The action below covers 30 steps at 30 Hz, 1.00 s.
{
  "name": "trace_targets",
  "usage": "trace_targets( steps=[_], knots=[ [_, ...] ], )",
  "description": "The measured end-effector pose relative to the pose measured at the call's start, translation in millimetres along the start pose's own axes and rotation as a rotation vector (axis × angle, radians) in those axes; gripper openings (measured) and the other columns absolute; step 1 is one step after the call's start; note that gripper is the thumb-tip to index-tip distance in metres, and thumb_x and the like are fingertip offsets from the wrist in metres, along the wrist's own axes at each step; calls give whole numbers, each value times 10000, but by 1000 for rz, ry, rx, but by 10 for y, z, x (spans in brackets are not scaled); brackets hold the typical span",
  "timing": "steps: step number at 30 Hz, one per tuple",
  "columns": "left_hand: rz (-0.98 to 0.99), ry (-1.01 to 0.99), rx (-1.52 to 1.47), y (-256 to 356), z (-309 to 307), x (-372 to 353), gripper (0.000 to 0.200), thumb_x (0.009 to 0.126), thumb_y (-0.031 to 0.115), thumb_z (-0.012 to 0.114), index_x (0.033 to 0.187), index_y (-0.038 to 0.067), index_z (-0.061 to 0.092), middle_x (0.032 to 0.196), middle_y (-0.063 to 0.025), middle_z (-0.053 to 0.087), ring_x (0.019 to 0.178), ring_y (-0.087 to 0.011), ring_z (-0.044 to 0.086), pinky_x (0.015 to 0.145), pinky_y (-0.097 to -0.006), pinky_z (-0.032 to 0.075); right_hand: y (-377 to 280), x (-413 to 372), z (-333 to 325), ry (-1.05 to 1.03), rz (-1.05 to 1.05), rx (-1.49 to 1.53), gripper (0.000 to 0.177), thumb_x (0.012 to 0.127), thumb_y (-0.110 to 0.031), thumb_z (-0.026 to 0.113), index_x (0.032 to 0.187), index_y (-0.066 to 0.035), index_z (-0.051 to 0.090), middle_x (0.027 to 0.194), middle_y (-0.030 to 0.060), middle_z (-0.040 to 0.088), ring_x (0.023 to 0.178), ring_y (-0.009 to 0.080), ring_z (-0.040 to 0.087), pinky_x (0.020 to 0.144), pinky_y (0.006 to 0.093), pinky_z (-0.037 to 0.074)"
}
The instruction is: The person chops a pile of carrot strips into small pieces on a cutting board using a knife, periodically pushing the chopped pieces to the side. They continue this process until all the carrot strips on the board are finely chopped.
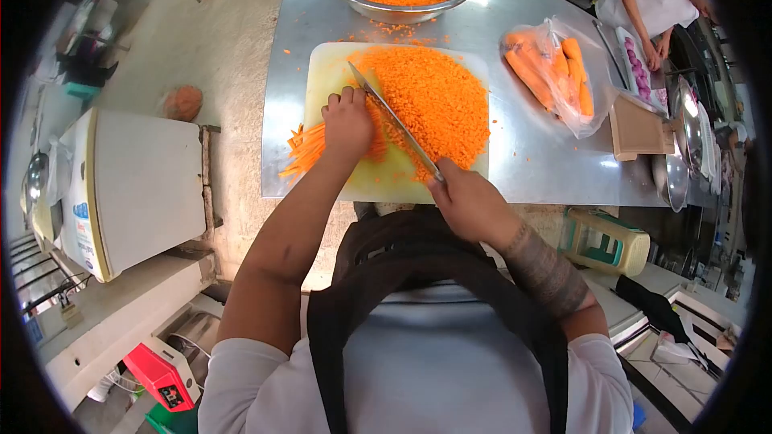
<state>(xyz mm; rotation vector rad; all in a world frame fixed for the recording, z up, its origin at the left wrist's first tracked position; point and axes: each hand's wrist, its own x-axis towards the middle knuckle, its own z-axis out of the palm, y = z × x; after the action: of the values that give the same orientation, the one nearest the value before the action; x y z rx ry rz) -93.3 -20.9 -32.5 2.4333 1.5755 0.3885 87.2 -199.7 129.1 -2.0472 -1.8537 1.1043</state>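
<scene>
My right hand (470,201) is closed around the handle of a kitchen knife (394,118), its blade slanting up and left across a cutting board (322,72). Under my left hand (349,122), curled fingers press down a bundle of carrot sticks (307,149), whose ends stick out to the left. The knife blade lies just right of those fingers. A wide heap of diced carrot (438,100) covers the board's right side. Beyond the board stands a metal bowl (398,10) filled with more diced carrot.
To the right on the steel table (531,169) lies a clear plastic bag of whole carrots (555,72). Past it are a brown box (635,127) and a tray of purple onions (637,68), where another person (651,0) works. A white chest (153,189) stands left.
</scene>
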Motion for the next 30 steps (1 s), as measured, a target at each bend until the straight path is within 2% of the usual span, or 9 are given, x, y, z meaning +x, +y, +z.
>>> trace_targets(
  steps=[2,5,8,14,17,20,23,26,30],
  knots=[
    [5,11,-8,0,25,-9,292,929,98,541,1204,60,632,1211,-120,608,1112,-349,563,944,-518,451,244,357,280,59,-67,17,324,1088,-285,525,1135,36,534,876,304,693,882,509,690,797,612,526],
    [0,21,-4,3,25,8,280,927,98,547,1191,57,630,1209,-123,601,1113,-352,558,946,-519,451,187,562,162,67,-91,4,337,1094,-290,512,1144,42,532,902,317,694,913,514,687,818,611,524],
    [-6,-4,-6,-15,14,11,283,922,89,549,1191,51,628,1205,-125,599,1110,-358,556,939,-522,455,-71,192,-176,-28,-31,55,349,1098,-300,501,1130,45,542,911,320,696,929,516,687,836,612,522],
    [32,41,-50,-33,36,12,292,900,72,565,1184,34,623,1177,-146,600,1075,-374,564,900,-534,463,174,675,310,88,-70,66,351,1094,-299,513,1139,48,547,921,325,699,927,523,687,849,615,519],
    [42,37,-59,-77,20,-4,298,898,72,568,1188,26,622,1173,-152,601,1067,-377,565,894,-533,465,-74,285,-6,43,-71,121,358,1093,-305,518,1142,48,546,931,331,698,925,526,686,846,616,519],
    [36,58,-57,-97,131,16,303,903,74,565,1194,19,623,1178,-157,602,1078,-380,566,904,-526,468,-19,291,236,77,-29,128,349,1092,-300,524,1128,47,552,937,337,695,929,526,686,845,618,517],
    [57,69,-111,-84,80,1,311,902,75,567,1201,13,627,1184,-164,602,1090,-383,566,917,-521,469,109,668,440,95,-12,99,340,1091,-294,528,1129,43,549,940,339,694,933,531,684,844,622,514],
    [62,61,-99,-104,79,-4,320,900,77,573,1207,11,634,1191,-166,603,1096,-387,565,926,-519,468,-148,329,75,54,-23,148,345,1094,-300,520,1142,41,542,943,340,693,930,534,681,842,618,518],
    [52,63,-93,-91,67,-23,321,897,78,577,1205,11,639,1186,-165,602,1089,-387,566,925,-518,470,-140,248,289,63,32,139,344,1093,-296,522,1141,43,546,939,341,691,933,539,678,840,619,516]
  ],
)
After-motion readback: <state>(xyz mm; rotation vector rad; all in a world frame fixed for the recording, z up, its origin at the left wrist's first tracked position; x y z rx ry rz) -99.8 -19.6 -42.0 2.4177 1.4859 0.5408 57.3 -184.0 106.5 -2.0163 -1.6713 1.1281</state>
